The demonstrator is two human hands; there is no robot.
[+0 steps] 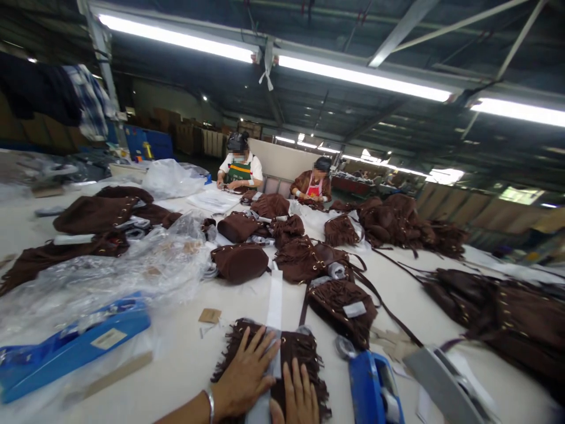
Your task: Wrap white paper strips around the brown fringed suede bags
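Observation:
A dark brown fringed bag (304, 347) with small metal eyelets lies flat at the near edge of the table. My left hand (245, 371), with a silver bangle at its wrist, rests palm down on its left half, fingers stretched out. On the right half my right hand (301, 394) lies flat too, its lower part cut off by the frame. A white strip (275, 294) runs away from the bag between the hands, and a greyish band continues over the bag beside my left fingers. Neither hand grasps anything.
Blue tape dispensers stand left (79, 347) and right (375, 386), near a grey box-like object (445, 383). Several brown bags (241, 262) and clear plastic wrapping (163, 277) cover much of the white table (189, 347). Two people (241, 168) work across it.

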